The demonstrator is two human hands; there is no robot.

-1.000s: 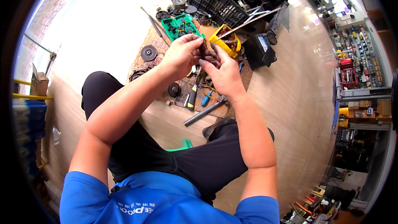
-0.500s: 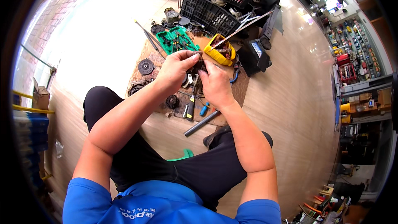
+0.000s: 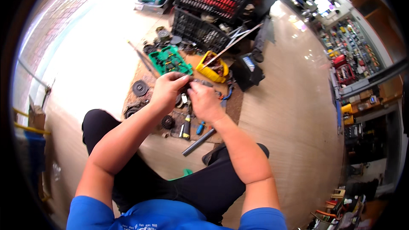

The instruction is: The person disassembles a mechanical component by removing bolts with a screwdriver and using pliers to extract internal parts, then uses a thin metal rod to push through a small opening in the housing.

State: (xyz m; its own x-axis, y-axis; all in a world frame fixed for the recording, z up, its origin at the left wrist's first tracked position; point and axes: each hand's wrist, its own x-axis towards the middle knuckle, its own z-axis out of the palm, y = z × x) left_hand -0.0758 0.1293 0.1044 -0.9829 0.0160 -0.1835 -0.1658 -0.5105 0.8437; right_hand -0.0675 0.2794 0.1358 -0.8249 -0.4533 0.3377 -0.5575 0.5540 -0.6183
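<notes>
Above the middle of the cluttered work mat, my left hand (image 3: 170,88) is closed with thumb and fingers pinching a small dark part (image 3: 188,86). My right hand (image 3: 206,101) meets it from the right, fingers curled against the same part. The fingers cover most of the part, so its kind is unclear. Below the hands lie a tool with a black and yellow-green handle (image 3: 186,129), a blue handle (image 3: 200,128) and a grey metal tube (image 3: 199,142). A toothed dark wheel (image 3: 168,122) and a round dark disc (image 3: 140,88) rest to the left.
Beyond my hands sit an open green tool case (image 3: 164,56) and a yellow bin (image 3: 205,72) of dark and reddish parts. A black box (image 3: 246,75) stands right of them. Stacked black crates (image 3: 196,27) are behind. My bent legs frame the near side; stocked shelves (image 3: 355,47) line the right.
The view has tilted up a little, so everything sits lower and further left. Both hands stay together at the dark part, which is now more hidden behind the fingers.
</notes>
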